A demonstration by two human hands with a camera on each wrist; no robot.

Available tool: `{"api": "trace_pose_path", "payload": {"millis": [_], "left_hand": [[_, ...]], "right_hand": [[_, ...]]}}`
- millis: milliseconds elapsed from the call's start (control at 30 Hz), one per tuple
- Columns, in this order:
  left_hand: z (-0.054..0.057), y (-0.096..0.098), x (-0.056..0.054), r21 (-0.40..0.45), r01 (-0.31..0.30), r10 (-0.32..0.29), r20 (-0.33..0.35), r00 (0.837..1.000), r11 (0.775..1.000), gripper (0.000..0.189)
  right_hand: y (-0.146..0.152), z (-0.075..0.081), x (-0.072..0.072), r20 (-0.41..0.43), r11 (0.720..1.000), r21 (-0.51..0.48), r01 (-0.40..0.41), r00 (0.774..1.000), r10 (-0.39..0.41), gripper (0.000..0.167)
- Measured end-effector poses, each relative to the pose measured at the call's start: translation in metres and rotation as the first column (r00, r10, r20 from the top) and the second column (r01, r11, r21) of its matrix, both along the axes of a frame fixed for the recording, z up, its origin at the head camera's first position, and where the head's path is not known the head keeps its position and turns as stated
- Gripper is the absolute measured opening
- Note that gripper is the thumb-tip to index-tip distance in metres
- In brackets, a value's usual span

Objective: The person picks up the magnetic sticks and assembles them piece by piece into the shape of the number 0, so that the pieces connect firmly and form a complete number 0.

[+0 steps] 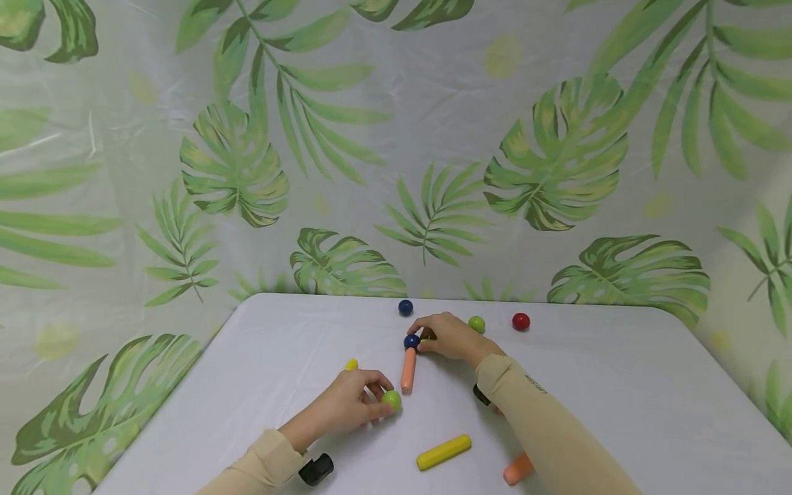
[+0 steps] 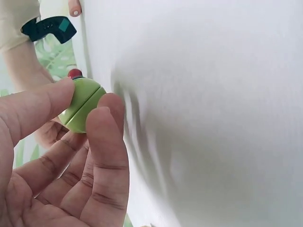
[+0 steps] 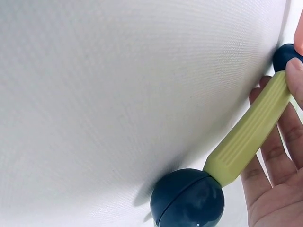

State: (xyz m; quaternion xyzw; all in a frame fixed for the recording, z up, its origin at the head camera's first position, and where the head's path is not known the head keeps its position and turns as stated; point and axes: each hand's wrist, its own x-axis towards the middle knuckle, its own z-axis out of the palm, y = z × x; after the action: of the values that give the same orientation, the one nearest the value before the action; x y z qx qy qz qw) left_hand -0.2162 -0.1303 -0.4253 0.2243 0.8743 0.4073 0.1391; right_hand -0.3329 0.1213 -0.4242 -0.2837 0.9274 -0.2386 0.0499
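Note:
In the head view my left hand (image 1: 355, 402) pinches a green ball (image 1: 391, 401) between thumb and fingers; a seam across the green ball (image 2: 83, 105) shows in the left wrist view. My right hand (image 1: 454, 335) holds a yellow-green stick (image 3: 248, 130) by its far end. That stick has a blue ball (image 3: 189, 198) at its near end and another blue ball (image 3: 284, 56) by the thumb. An orange stick (image 1: 408, 371) extends from the blue ball (image 1: 412, 342) at my right fingertips, pointing toward me. The hand hides most of the yellow-green stick in the head view.
At the white table's (image 1: 297, 323) back lie a loose blue ball (image 1: 405, 307), a green ball (image 1: 476, 324) and a red ball (image 1: 521, 321). A yellow stick (image 1: 444, 452) and an orange stick (image 1: 518, 469) lie nearer. Another yellow piece (image 1: 351, 364) shows behind my left hand.

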Motion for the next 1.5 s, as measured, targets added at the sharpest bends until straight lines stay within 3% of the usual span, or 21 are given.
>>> {"api": "trace_pose_path", "payload": {"millis": [333, 833, 1333, 1500], "left_hand": [[-0.003, 0.007, 0.001, 0.004, 0.005, -0.005, 0.018, 1.000, 1.000, 0.022], [-0.005, 0.012, -0.005, -0.007, -0.006, 0.006, -0.041, 0.999, 1.000, 0.025], [-0.004, 0.016, -0.006, 0.000, 0.007, -0.007, -0.053, 0.999, 1.000, 0.026], [-0.005, 0.017, -0.007, -0.015, 0.016, -0.016, -0.046, 0.999, 1.000, 0.026]], "right_hand": [[0.000, -0.001, 0.001, 0.000, 1.000, 0.002, 0.003, 1.000, -0.003, 0.027], [0.000, 0.001, 0.003, -0.016, 1.000, -0.002, -0.010, 1.000, 0.010, 0.027], [0.000, 0.002, 0.006, -0.014, 1.000, 0.006, -0.014, 1.000, 0.015, 0.028], [0.000, 0.007, 0.010, 0.012, 0.999, 0.032, -0.025, 1.000, 0.024, 0.035]]}}
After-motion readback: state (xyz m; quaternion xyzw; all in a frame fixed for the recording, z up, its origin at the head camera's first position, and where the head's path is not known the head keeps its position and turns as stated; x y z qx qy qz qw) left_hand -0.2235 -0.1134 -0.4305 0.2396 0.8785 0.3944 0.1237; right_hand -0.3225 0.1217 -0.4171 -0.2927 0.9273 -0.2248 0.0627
